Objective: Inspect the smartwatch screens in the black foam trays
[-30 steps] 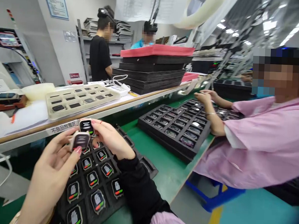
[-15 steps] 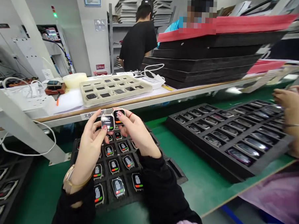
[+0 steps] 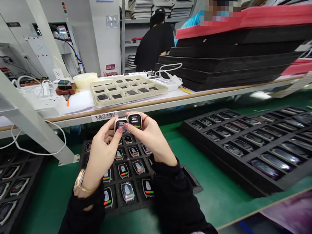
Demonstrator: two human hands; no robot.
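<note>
My left hand (image 3: 105, 142) is closed on a smartwatch body (image 3: 121, 123) with a lit screen, its thumb at the lower edge. A second strapless smartwatch (image 3: 135, 120) sits in my right hand (image 3: 151, 137), held side by side with the first. The right thumb reaches across to the first watch's screen. Beneath both hands lies a black foam tray (image 3: 118, 209) with several watches in its pockets, their screens lit with white text and red and green bars. My forearms cover parts of that tray.
Another black tray (image 3: 221, 168) of dark-screened watches is on the right, and one more (image 3: 30, 173) at left. A white post (image 3: 42, 119) stands at left. The shelf (image 3: 172, 99) ahead bears a cream divided tray (image 3: 105, 102) and stacked black foam trays (image 3: 225, 71). A person (image 3: 155, 44) stands behind.
The view has shifted, so most things sit farther right. The right-hand watch's screen now shows text and a green bar, and my right thumb has moved off it. A neighbour's hands have mostly left view.
</note>
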